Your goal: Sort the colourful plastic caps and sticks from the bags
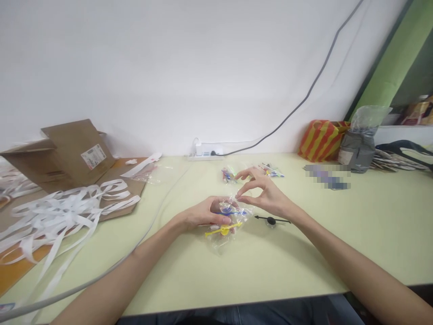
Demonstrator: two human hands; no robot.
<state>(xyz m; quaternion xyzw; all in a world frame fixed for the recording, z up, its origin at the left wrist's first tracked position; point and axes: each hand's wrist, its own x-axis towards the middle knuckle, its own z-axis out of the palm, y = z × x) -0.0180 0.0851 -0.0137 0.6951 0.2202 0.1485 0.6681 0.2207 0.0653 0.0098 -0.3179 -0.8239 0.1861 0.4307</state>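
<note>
Crinkled and glossy, a clear plastic bag is held between two bare hands above a smooth, pale green tabletop, near its front edge. Inside the thin film show a slender blue arrow and, nearer the person, a yellow arrow with a rounded hub at its middle, both seemingly of hard plastic. The left hand is clamped on the bag from the side, thumb laid across the film and fingers partly hidden behind it. The right hand pinches the bag's far edge, thumb and index fingertips brought together on the film, the other fingers raised and curved clear of it. Just beside the bag, below the right hand, a thin black arrow with a pointed tip lies on the tabletop, a round disc at its middle. Beyond the hands rest two small clear packets of brightly coloured pieces. At left, flat white fabric-like strips tangle in loose loops before a stiff brown cardboard box, its flaps open; at right stands a red-and-yellow striped bag, softly creased
</note>
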